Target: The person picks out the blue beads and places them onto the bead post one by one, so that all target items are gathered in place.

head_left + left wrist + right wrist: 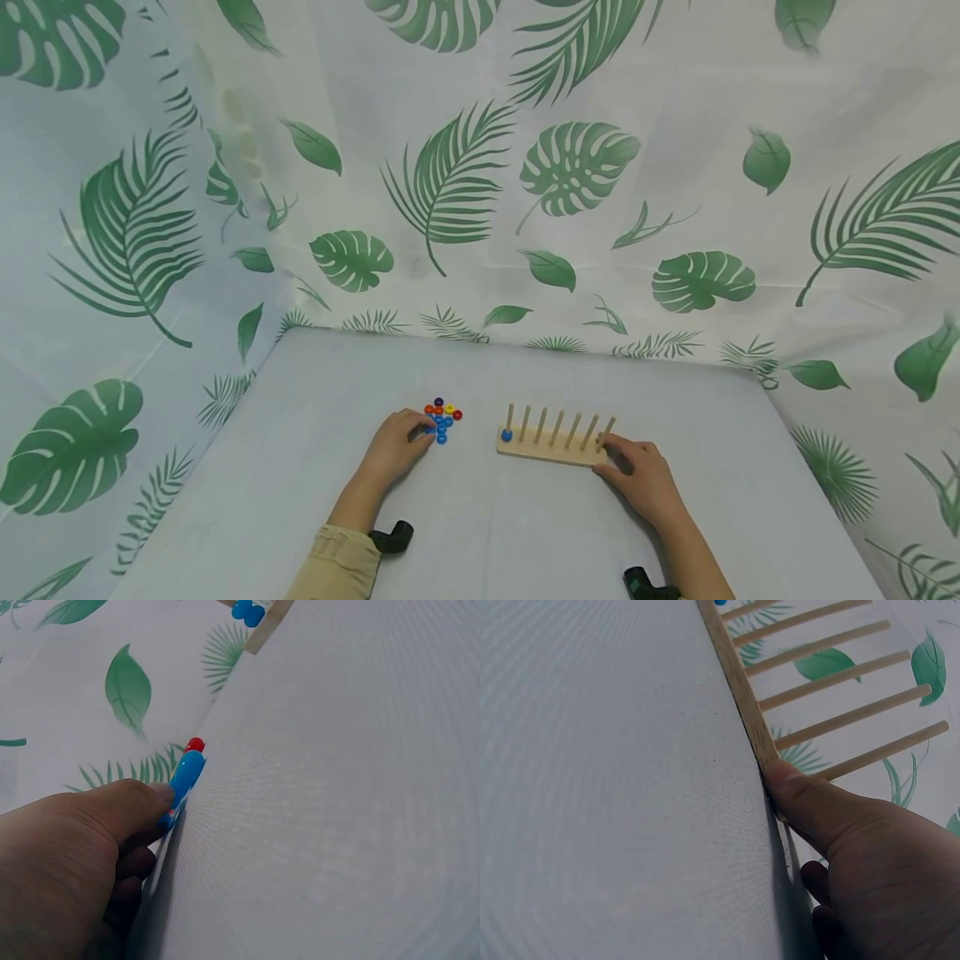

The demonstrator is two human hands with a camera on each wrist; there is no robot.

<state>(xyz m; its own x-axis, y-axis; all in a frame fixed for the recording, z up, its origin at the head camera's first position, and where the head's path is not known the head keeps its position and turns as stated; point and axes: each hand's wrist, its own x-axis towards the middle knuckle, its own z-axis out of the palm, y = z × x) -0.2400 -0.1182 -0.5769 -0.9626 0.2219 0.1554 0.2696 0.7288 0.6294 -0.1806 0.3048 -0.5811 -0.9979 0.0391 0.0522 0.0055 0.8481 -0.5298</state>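
Observation:
My left hand (pixel 395 446) is at the left side of a small cluster of beads, thumb and forefinger pinching a blue bead (pixel 166 819) at the cluster's edge. Other blue beads (pixel 441 438) lie close by its fingertips, with a yellow bead (pixel 449 409), red and orange ones and a dark purple bead (pixel 438 402) behind them. To the right stands a wooden peg board (pixel 551 450) with a row of several upright pegs. Blue beads (pixel 247 612) sit at its leftmost peg. My right hand (pixel 641 477) grips the board's right end, thumb on the front edge.
A white-covered table (pixel 480 517) carries everything. Behind and beside it hang white sheets printed with green leaves (pixel 577 167). Black wrist cameras (pixel 392 537) are worn on both wrists.

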